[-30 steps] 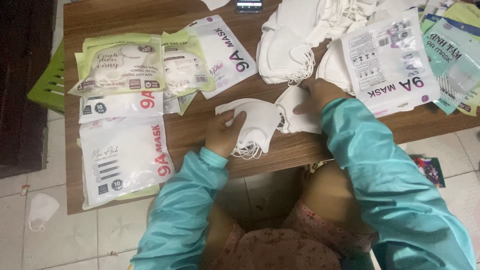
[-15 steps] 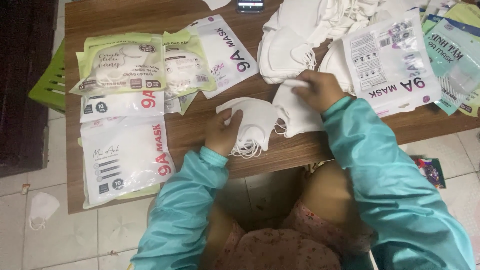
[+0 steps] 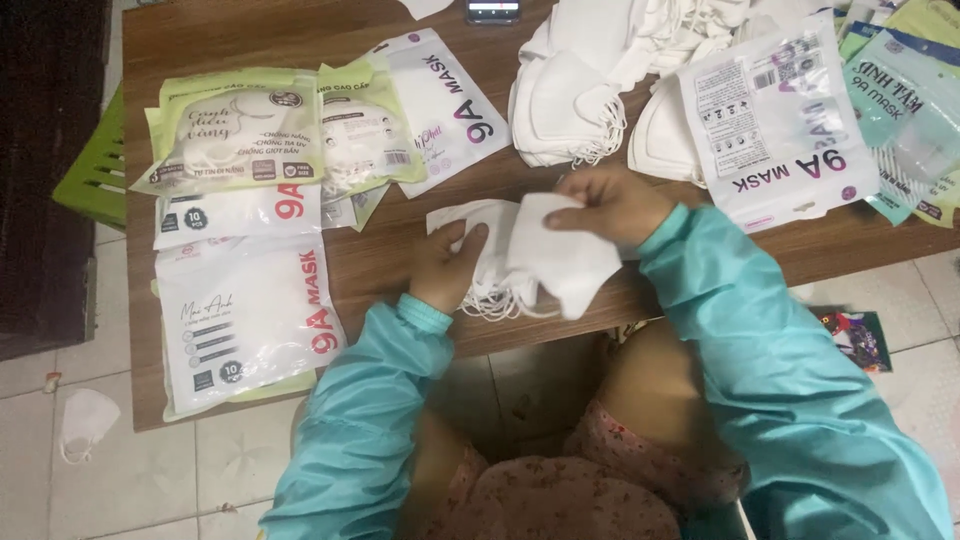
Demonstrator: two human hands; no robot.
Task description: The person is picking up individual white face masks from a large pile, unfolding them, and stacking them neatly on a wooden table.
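My left hand (image 3: 450, 265) grips a small stack of folded white face masks (image 3: 488, 250) at the front edge of the wooden table (image 3: 380, 265), their ear loops hanging over the edge. My right hand (image 3: 612, 203) pinches one white mask (image 3: 565, 262) and lays it over the right side of that stack. Both arms wear teal sleeves.
Large heaps of loose white masks (image 3: 580, 100) lie at the back. White mask pouches (image 3: 245, 320) and green ones (image 3: 235, 130) sit left; more pouches (image 3: 780, 130) sit right. A phone (image 3: 493, 10) lies at the far edge. One mask (image 3: 85, 418) lies on the tiled floor.
My right hand has brought a single mask from the right over onto the stack that my left hand holds. The left hand has stayed about where it was.
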